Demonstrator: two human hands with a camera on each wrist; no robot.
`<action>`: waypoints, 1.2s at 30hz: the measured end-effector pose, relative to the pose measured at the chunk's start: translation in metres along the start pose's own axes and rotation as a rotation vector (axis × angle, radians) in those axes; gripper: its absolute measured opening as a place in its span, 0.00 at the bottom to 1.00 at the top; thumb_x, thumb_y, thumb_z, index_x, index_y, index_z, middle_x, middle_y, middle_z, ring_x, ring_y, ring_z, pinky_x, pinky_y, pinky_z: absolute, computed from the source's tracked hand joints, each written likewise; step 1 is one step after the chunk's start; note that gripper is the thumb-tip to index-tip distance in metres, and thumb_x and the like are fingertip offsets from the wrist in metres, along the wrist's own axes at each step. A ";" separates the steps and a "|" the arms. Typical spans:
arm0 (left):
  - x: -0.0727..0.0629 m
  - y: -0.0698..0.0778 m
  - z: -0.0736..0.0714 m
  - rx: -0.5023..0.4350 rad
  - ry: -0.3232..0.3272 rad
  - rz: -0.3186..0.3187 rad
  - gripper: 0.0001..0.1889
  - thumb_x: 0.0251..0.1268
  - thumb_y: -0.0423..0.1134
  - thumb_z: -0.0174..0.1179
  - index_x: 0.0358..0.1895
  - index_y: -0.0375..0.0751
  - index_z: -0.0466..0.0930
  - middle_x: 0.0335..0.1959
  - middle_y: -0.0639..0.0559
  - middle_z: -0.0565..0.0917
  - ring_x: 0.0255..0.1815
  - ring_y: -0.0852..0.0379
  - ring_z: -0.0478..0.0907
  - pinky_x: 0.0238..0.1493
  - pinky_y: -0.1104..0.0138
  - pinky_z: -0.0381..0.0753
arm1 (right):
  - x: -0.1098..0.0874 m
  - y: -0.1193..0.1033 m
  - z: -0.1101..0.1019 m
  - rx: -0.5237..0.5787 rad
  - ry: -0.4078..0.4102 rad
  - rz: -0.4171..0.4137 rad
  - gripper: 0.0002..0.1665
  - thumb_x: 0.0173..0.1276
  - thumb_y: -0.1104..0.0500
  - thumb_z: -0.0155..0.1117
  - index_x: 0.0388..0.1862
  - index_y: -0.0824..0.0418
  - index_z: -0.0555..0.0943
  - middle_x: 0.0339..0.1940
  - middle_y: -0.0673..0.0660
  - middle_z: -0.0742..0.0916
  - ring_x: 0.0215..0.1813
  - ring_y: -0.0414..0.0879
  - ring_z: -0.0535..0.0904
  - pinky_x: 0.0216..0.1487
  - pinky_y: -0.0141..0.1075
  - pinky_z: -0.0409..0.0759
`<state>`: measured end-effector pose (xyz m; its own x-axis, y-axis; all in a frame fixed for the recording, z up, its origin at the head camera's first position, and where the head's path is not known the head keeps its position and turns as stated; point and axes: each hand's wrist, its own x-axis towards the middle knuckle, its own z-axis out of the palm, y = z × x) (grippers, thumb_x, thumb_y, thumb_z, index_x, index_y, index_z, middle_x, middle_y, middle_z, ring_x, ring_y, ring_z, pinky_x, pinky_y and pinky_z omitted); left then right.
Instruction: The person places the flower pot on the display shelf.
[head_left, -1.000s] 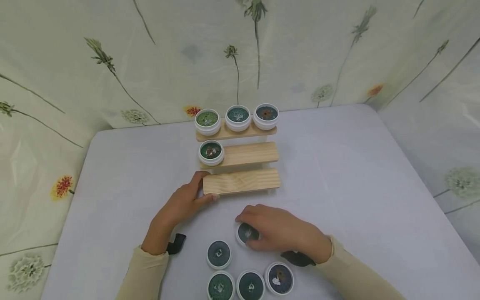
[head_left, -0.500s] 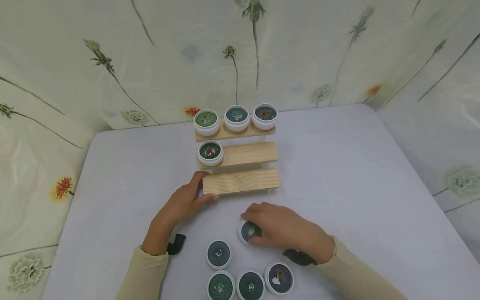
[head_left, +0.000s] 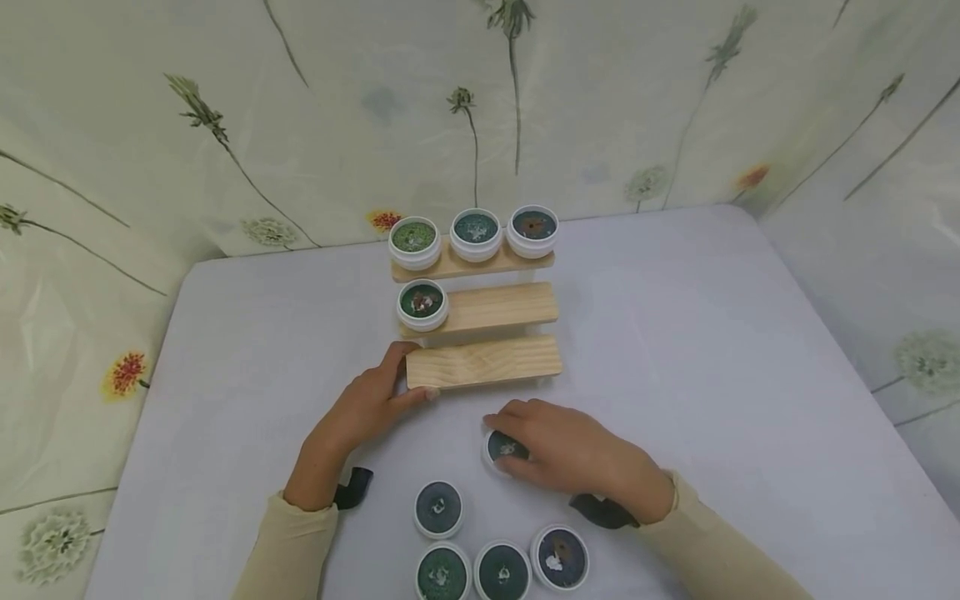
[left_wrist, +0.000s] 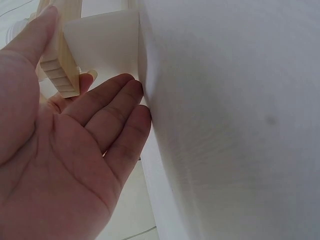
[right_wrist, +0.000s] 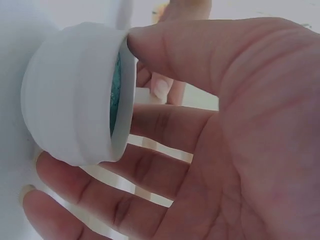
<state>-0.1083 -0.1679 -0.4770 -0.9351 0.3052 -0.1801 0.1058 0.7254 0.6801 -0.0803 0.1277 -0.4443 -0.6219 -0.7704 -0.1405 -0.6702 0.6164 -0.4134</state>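
Observation:
A small three-step wooden stand (head_left: 483,362) faces me in the head view. My left hand (head_left: 363,408) grips the left end of its lowest step, thumb at the front edge. In the left wrist view, that thumb lies on the plank (left_wrist: 62,67) and the other fingers reach behind and below. My right hand (head_left: 566,446) holds a small white round pot (head_left: 504,447) with a dark green filling, in front of the stand. The right wrist view has the thumb at the rim of the white pot (right_wrist: 75,95) and fingers along its other side. Whether its base touches the table cannot be told.
Three similar pots, one a green pot (head_left: 414,238), line the top step. Another pot (head_left: 422,302) sits at the middle step's left. Several pots, including a blue-grey pot (head_left: 438,508), stand on the white-covered table (head_left: 712,375) near me. A flowered curtain (head_left: 600,92) hangs behind.
My right hand has shifted slightly away from me and to the right with the pot in its fingers. The left hand keeps its place on the stand.

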 end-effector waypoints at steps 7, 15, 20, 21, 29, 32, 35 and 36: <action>-0.002 0.000 -0.001 -0.005 0.000 -0.008 0.36 0.72 0.58 0.66 0.75 0.56 0.58 0.63 0.38 0.82 0.56 0.42 0.82 0.58 0.44 0.76 | 0.000 -0.001 -0.004 0.033 -0.029 0.010 0.37 0.64 0.45 0.78 0.68 0.60 0.80 0.55 0.54 0.85 0.54 0.48 0.82 0.55 0.44 0.80; -0.001 0.000 -0.003 -0.011 0.000 -0.006 0.37 0.72 0.58 0.66 0.75 0.55 0.58 0.62 0.37 0.81 0.54 0.41 0.81 0.57 0.43 0.76 | -0.001 -0.001 -0.004 -0.009 -0.026 0.001 0.35 0.59 0.54 0.82 0.65 0.60 0.81 0.52 0.53 0.84 0.52 0.48 0.82 0.53 0.43 0.81; 0.000 0.000 -0.002 -0.016 -0.007 -0.009 0.37 0.72 0.57 0.67 0.75 0.55 0.58 0.62 0.38 0.81 0.55 0.41 0.81 0.58 0.44 0.76 | -0.003 0.000 -0.005 0.005 -0.034 0.014 0.35 0.60 0.55 0.81 0.65 0.61 0.81 0.52 0.53 0.84 0.53 0.48 0.82 0.54 0.43 0.81; 0.000 0.000 -0.002 -0.016 -0.008 -0.008 0.37 0.72 0.57 0.67 0.75 0.55 0.58 0.62 0.38 0.81 0.54 0.41 0.81 0.58 0.44 0.76 | -0.003 0.000 -0.005 0.007 -0.033 0.014 0.35 0.60 0.55 0.81 0.65 0.61 0.81 0.52 0.54 0.84 0.53 0.48 0.82 0.54 0.43 0.81; 0.000 0.000 -0.001 -0.021 -0.006 -0.014 0.37 0.71 0.58 0.67 0.75 0.55 0.59 0.65 0.39 0.80 0.57 0.42 0.81 0.59 0.44 0.75 | -0.004 0.004 -0.010 0.029 0.009 0.034 0.38 0.62 0.54 0.80 0.68 0.62 0.78 0.58 0.56 0.84 0.59 0.51 0.81 0.59 0.47 0.79; 0.001 -0.001 -0.001 -0.019 -0.006 -0.007 0.37 0.71 0.58 0.67 0.75 0.56 0.59 0.64 0.39 0.81 0.56 0.42 0.81 0.59 0.44 0.75 | -0.003 0.005 -0.017 0.059 0.045 0.049 0.42 0.64 0.52 0.79 0.73 0.60 0.74 0.64 0.56 0.82 0.64 0.52 0.80 0.63 0.49 0.77; 0.001 -0.002 -0.001 -0.015 -0.009 -0.010 0.37 0.71 0.58 0.66 0.75 0.56 0.58 0.62 0.38 0.82 0.54 0.42 0.81 0.57 0.44 0.76 | -0.001 0.005 -0.028 0.074 0.106 0.050 0.43 0.65 0.50 0.79 0.74 0.59 0.72 0.65 0.55 0.82 0.65 0.51 0.79 0.64 0.49 0.77; 0.000 -0.002 -0.001 -0.014 -0.011 -0.014 0.37 0.71 0.59 0.66 0.75 0.56 0.58 0.62 0.38 0.82 0.54 0.42 0.81 0.57 0.44 0.76 | 0.001 0.005 -0.032 0.075 0.128 0.050 0.43 0.65 0.49 0.79 0.74 0.59 0.72 0.64 0.55 0.82 0.64 0.51 0.80 0.63 0.49 0.77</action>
<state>-0.1092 -0.1695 -0.4775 -0.9326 0.3021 -0.1977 0.0880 0.7212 0.6871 -0.0974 0.1352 -0.4182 -0.7035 -0.7090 -0.0487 -0.6080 0.6359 -0.4752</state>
